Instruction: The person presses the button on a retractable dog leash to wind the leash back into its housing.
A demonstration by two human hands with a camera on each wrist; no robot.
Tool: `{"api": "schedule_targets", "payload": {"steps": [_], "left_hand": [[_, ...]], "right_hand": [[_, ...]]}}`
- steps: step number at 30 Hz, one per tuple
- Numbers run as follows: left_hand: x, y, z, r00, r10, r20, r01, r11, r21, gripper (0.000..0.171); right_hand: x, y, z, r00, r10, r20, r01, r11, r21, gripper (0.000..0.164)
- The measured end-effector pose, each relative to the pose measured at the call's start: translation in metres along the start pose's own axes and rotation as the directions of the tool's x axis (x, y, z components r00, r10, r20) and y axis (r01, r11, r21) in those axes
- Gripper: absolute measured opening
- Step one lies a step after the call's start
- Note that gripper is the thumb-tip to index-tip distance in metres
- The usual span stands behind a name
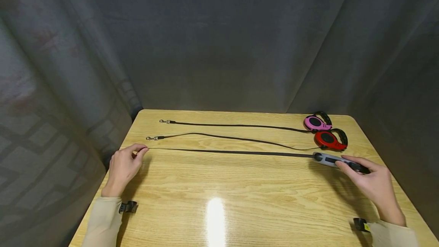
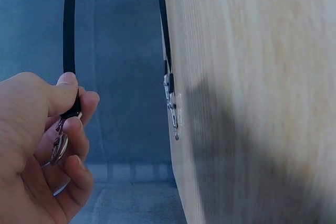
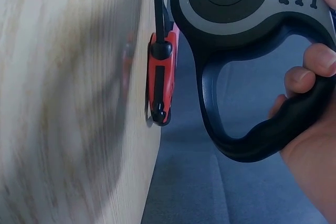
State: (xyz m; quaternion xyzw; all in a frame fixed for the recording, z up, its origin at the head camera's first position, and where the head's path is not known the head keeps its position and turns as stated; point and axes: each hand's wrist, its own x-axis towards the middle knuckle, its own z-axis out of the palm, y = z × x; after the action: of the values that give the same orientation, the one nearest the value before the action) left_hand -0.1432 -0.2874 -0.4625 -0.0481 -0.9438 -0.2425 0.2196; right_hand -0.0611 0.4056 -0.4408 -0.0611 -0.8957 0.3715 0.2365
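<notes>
Where left fingers [image 2: 90,103] pinch the black strap [image 2: 69,24], its clip [image 2: 60,148] perhaps touches them.

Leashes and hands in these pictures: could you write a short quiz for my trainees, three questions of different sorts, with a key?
1. Multiple choice: what colour is the leash held in the right hand? a) pink b) red c) grey

2. True or false: the pink leash lies farther from the person than the red leash.

3. Fill in: the left hand pinches the black strap beside its metal ____.

Key: 1. c; 2. true; 3. clip.
</notes>
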Motion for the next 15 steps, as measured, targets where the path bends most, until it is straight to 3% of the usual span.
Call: {"api": "schedule_targets", "payload": {"steps": [15], "left_hand": [[-0.0001,0.0053,-0.0022,1.000,-0.003,0.018,0.003,1.000,0.002,0.014]], "right_hand": [[0.0015,-0.0079,0.0011,1.000,-0.003,0.022,0.003,1.000,0.013,0.028]]}}
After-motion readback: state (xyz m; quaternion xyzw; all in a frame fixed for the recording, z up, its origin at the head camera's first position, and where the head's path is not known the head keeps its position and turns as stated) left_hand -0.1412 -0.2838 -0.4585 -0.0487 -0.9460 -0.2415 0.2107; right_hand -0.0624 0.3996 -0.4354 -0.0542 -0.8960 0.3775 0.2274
